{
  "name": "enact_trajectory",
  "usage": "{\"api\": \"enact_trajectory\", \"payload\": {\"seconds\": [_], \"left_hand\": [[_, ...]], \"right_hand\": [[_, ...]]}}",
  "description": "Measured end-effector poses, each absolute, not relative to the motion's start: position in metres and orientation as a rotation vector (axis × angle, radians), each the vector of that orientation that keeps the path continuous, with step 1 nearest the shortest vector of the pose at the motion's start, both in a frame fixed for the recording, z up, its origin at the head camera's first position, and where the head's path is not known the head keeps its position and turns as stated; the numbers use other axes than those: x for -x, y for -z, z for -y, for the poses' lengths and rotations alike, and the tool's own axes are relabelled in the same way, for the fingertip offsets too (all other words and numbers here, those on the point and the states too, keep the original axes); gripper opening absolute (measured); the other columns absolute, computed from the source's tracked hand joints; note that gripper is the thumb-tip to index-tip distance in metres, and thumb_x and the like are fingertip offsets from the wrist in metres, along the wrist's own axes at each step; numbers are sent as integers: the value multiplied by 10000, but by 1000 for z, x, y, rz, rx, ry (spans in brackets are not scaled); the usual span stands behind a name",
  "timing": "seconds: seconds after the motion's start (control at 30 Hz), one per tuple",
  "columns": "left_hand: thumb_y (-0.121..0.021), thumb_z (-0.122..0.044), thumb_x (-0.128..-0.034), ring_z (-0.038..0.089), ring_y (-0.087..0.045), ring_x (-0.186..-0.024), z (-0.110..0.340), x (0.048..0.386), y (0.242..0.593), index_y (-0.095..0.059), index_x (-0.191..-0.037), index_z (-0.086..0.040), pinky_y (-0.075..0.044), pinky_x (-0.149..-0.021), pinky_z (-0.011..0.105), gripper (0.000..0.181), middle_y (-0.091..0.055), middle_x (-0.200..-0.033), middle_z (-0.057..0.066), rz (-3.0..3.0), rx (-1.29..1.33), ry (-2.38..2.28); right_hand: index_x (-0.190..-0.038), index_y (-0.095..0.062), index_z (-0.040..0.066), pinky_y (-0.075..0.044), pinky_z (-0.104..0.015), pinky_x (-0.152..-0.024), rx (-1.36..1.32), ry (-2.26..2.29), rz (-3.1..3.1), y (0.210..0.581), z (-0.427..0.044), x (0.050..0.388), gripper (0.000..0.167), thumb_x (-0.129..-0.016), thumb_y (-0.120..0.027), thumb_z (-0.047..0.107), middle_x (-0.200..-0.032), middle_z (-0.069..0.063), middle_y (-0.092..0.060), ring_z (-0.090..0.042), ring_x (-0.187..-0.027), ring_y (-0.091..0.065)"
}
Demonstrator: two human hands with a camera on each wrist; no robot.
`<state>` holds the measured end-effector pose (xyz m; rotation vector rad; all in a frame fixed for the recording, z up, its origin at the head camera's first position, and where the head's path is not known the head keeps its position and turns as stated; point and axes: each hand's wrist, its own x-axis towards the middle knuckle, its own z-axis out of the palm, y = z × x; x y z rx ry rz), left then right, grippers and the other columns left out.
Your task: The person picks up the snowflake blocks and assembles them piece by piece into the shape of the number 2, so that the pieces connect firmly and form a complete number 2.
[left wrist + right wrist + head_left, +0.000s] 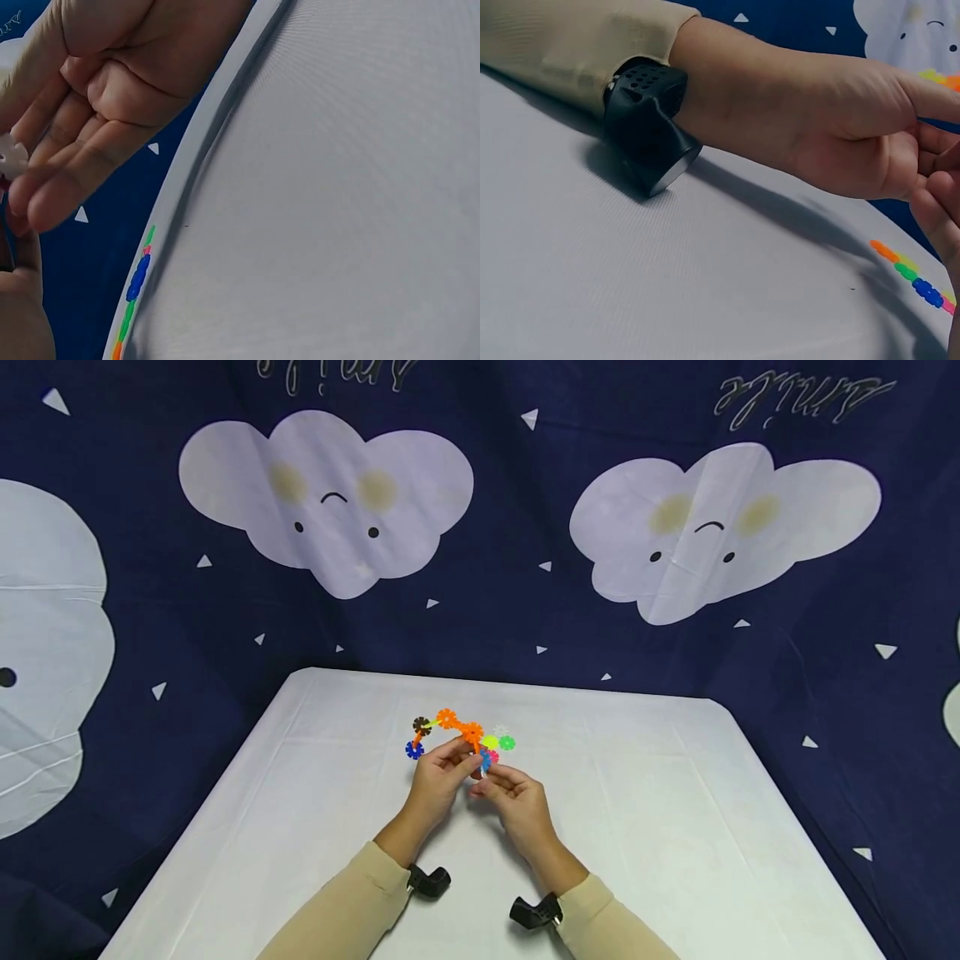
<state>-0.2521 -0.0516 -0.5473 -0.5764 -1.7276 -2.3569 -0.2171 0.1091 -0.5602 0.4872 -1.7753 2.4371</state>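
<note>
while left grip [442,772] and right grip [519,802] pinch a disc chain [472,732], multicoloured, white table [637,843] beneath

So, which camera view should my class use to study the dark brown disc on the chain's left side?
The head view: the dark brown disc shows there, small but with its notched outline visible, just above a blue disc. The left and right wrist views show some coloured pieces, but no dark brown disc can be made out.

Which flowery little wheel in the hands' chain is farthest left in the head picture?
The dark blue wheel, just below the dark brown wheel. All the others showing there, like the green wheel, have their middles farther right.
</note>
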Motion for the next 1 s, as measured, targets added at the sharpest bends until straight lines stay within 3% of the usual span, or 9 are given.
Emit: {"api": "enact_trajectory", "payload": {"seconds": [0.2,0.4,0.5,0.67,0.8,1.0], "left_hand": [[-762,78,-931,157,-671,-751,52,252,548,-707,-1173,152,-554,-680,236,258,-732,-867,99,1820,529,2273],[-768,81,-927,177,-672,-898,54,250,548,-660,-1288,150,-571,-788,239,383,-726,-1034,187,1917,590,2259],[-781,55,-929,251,-678,-989,56,250,549,-649,-1350,101,-577,-855,280,444,-718,-1145,205,1982,674,2216],[-835,85,-863,406,-680,-1038,61,252,550,-651,-1383,52,-587,-908,462,552,-710,-1217,192,2049,789,2151],[-889,104,-784,422,-672,-1073,64,250,548,-647,-1394,42,-541,-972,541,659,-710,-1235,170,2113,805,2125],[-900,86,-774,399,-680,-1079,63,250,548,-671,-1370,31,-517,-1013,533,641,-721,-1206,149,2173,786,2069]], "right_hand": [[-1250,-630,-199,-602,-510,-841,-524,-2438,1800,561,-109,218,303,-970,-697,-104,-1126,-410,-661,-271,-902,-754],[-1248,-634,-196,-615,-468,-838,-481,-2424,1802,559,-111,218,301,-971,-701,-98,-1089,-259,-736,-284,-908,-754],[-1276,-624,-192,-617,-439,-837,-464,-2423,1805,558,-112,219,305,-993,-676,-90,-1105,-256,-736,-282,-898,-757],[-1301,-600,-203,-617,-351,-825,-413,-2454,1810,557,-115,221,322,-1004,-659,-91,-1171,-359,-678,-226,-918,-754],[-1292,-594,-209,-610,-285,-798,-319,-2596,1745,556,-118,223,337,-976,-672,-124,-1197,-354,-672,-211,-973,-740],[-1217,-653,-136,-613,-289,-785,-248,-2833,1597,556,-125,223,243,-976,-626,-147,-1150,-291,-713,-206,-912,-748]]}}
